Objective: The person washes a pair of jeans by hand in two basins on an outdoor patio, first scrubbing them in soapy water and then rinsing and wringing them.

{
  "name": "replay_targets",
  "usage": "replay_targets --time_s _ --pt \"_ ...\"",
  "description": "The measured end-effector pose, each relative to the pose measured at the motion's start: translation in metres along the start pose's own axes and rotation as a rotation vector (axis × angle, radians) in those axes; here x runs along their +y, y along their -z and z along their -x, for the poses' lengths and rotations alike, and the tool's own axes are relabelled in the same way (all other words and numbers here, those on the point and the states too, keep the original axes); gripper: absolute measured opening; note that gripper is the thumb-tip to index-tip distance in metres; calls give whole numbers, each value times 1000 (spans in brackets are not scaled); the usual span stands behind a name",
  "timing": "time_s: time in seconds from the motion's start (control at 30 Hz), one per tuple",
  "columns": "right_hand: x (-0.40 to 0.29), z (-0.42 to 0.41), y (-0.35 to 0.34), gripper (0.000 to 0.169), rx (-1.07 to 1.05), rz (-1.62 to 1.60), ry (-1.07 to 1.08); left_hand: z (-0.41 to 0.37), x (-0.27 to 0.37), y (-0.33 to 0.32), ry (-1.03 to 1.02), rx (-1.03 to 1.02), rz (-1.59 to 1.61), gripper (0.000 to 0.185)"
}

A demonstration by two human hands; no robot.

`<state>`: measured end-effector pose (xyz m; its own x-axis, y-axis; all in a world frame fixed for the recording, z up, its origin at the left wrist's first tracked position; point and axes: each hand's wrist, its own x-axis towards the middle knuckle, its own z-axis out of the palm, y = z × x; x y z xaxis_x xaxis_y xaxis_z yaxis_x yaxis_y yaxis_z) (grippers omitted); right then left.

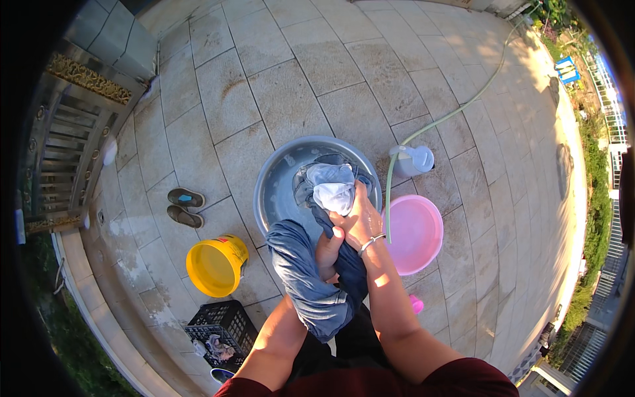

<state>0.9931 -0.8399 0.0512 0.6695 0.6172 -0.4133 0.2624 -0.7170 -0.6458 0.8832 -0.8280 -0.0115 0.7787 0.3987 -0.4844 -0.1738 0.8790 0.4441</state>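
Note:
A wet pair of blue jeans (302, 273) is bunched over my left forearm and runs up between my hands. My left hand (327, 250) grips a twisted part of the denim, thumb up, its fingers partly hidden. Just above it, my right hand (358, 213) is closed on the bunched denim beside a white cloth part (335, 196), perhaps a pocket lining. The upper bundle is over a large round grey basin (275, 183); whether it touches the bottom I cannot tell.
Right of the basin are a pink basin (421, 233), a plastic jug (412, 161) and a green hose (449, 116) that ends over the pink basin. At left are a yellow bucket (213, 268), dark shoes (186, 207) and a black crate (230, 322) with cloths. A metal gate (74, 144) stands far left.

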Motion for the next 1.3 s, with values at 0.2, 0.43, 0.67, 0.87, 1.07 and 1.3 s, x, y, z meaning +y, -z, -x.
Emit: replay_targets --time_s 0.2,0.43,0.67,0.87,1.07,1.3 --pt "89 2 -13 75 -289 -1311 46 21 33 -13 202 -51 156 45" --pt "113 8 -103 63 -527 -2186 -290 41 17 -4 330 -384 491 56" --pt "132 -31 -81 60 -277 -1840 -19 57 13 16 388 -204 -108 63" --pt "77 -27 -43 69 286 -349 20 36 14 0 64 -40 -1082 58" --pt "50 -16 -42 70 464 -230 33 33 11 4 -65 75 -1325 62" --pt "6 11 -27 72 351 -246 108 30 12 -15 -161 232 -370 56"
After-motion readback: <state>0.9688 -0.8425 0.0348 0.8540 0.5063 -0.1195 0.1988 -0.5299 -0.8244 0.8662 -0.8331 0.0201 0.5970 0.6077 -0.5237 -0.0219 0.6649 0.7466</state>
